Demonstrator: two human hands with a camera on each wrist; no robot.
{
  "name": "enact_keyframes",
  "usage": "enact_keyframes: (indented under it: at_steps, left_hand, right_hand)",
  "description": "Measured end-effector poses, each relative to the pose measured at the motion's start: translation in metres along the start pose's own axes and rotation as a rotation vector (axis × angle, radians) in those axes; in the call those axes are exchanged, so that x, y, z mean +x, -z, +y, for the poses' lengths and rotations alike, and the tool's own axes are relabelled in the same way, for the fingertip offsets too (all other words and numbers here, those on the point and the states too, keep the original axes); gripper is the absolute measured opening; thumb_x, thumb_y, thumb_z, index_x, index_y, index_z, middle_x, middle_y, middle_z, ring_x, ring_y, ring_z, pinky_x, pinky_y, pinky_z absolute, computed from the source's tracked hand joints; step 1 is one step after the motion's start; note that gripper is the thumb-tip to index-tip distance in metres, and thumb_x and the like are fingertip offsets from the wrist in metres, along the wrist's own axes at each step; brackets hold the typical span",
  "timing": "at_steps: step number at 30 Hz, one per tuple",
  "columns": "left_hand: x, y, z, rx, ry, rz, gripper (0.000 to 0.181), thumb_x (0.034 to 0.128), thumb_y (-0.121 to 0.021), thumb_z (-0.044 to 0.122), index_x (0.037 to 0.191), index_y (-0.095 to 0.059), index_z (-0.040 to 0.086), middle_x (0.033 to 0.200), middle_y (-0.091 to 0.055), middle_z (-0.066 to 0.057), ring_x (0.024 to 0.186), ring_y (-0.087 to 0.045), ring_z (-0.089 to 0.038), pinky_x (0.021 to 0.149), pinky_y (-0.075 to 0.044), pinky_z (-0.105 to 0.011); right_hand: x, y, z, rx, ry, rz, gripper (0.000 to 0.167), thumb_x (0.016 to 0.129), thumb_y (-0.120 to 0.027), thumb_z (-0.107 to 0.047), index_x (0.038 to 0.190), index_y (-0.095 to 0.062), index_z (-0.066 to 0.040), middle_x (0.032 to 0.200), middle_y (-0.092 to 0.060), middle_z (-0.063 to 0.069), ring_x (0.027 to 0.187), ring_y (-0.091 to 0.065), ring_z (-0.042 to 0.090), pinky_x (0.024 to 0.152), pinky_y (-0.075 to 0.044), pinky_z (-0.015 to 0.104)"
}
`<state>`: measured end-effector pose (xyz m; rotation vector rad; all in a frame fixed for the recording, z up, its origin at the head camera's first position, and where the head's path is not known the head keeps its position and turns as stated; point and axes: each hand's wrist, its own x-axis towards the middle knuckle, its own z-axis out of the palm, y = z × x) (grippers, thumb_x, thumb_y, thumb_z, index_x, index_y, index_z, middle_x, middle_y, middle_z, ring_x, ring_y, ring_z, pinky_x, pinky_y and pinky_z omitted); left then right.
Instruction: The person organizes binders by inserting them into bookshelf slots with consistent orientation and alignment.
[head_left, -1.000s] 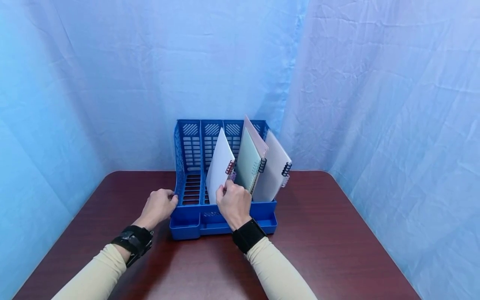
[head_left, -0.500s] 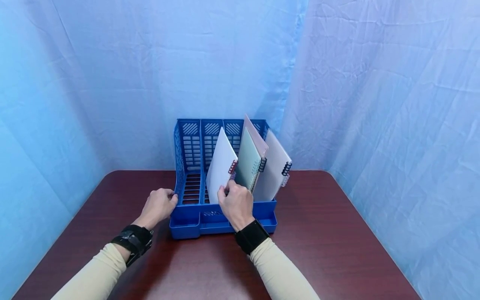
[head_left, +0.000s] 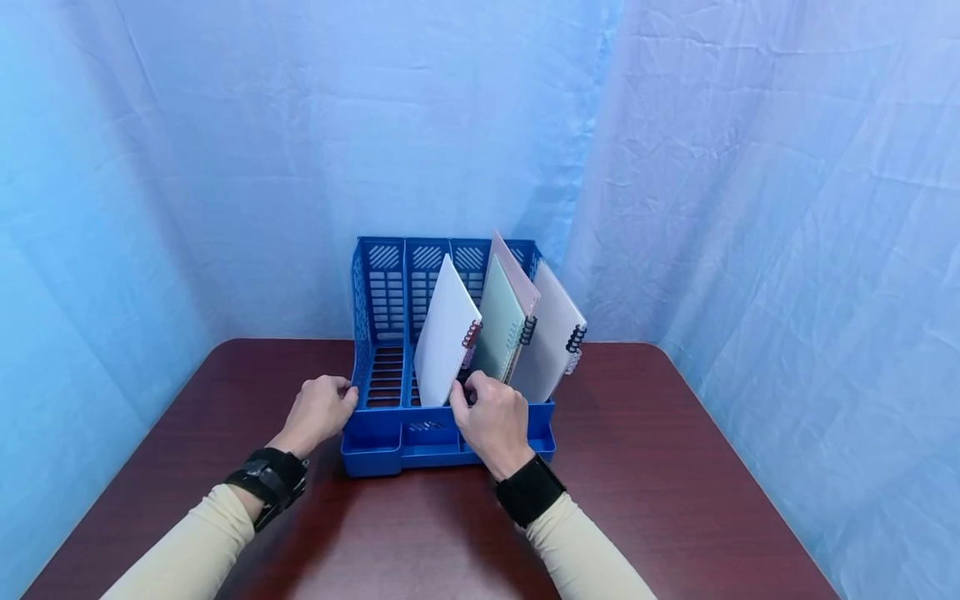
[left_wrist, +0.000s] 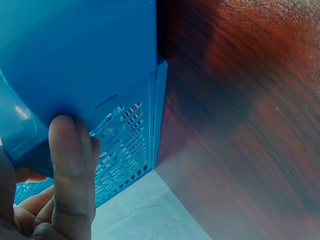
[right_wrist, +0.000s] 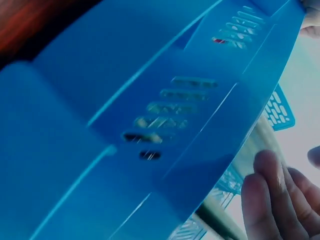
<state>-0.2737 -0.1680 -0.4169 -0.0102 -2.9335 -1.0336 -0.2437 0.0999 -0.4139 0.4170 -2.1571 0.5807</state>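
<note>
A blue slatted file rack (head_left: 372, 422) with upright compartments stands on the table. My left hand (head_left: 318, 414) grips its left side edge; in the left wrist view the fingers (left_wrist: 70, 165) lie against the outer wall. A white notebook (head_left: 444, 342) with red binding rings stands tilted in the rack, left of the other notebooks. Just right of its lower corner is my right hand (head_left: 495, 423), above the front wall. In the right wrist view, its fingers (right_wrist: 270, 200) are loosely bent, thumb apart, nothing between them.
Right of the white notebook stand a pale green notebook (head_left: 497, 325), a pink notebook (head_left: 516, 279) and a greyish-white notebook (head_left: 551, 333) with black rings. The rack's front has shallow trays (head_left: 371, 458). Blue curtains (head_left: 225, 167) surround the brown table (head_left: 660, 467).
The white notebook's ringed edge has swung slightly right. My right hand has let go of it and moved right and down. My left hand keeps its hold on the rack.
</note>
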Motion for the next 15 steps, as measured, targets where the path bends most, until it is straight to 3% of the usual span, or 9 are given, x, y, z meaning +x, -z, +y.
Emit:
enact_keyframes:
  at_steps: [3,6,10,15]
  left_hand:
    - [-0.002,-0.001,-0.002,0.012,-0.010,0.023,0.049,0.1079,-0.053,0.029,0.136,-0.058,-0.011,0.117,-0.069,-0.029,0.075,-0.072,-0.025,0.070,-0.061,-0.040]
    - [-0.004,-0.001,-0.008,0.031,-0.038,0.061,0.057,0.1097,-0.045,0.041,0.130,-0.063,-0.009,0.109,-0.071,-0.025,0.094,-0.069,-0.034,0.083,-0.058,-0.050]
    - [-0.007,0.001,-0.017,0.058,-0.073,0.100,0.073,0.1087,-0.031,0.056,0.122,-0.069,-0.005,0.094,-0.070,-0.019,0.096,-0.065,-0.037,0.084,-0.053,-0.053]
    - [-0.014,0.006,-0.032,0.124,-0.120,0.136,0.080,0.1074,-0.027,0.061,0.123,-0.068,-0.006,0.103,-0.073,-0.023,0.099,-0.067,-0.041,0.086,-0.053,-0.059]
  right_hand:
    - [-0.004,0.006,0.011,-0.010,0.024,-0.031,0.024,0.094,-0.073,-0.026,0.075,-0.070,-0.012,0.061,-0.060,-0.001,0.047,-0.052,0.011,0.043,-0.037,0.023]
    - [-0.009,0.013,0.025,-0.015,0.057,-0.035,0.024,0.094,-0.073,-0.029,0.077,-0.072,-0.012,0.063,-0.062,-0.001,0.049,-0.054,0.011,0.043,-0.039,0.025]
    - [-0.015,0.026,0.046,-0.035,0.101,-0.018,0.025,0.093,-0.073,-0.032,0.078,-0.074,-0.012,0.065,-0.065,0.001,0.051,-0.057,0.014,0.043,-0.043,0.030]
    - [-0.026,0.046,0.072,-0.071,0.122,-0.038,0.026,0.092,-0.075,-0.034,0.080,-0.075,-0.010,0.067,-0.067,0.004,0.054,-0.061,0.018,0.045,-0.047,0.033]
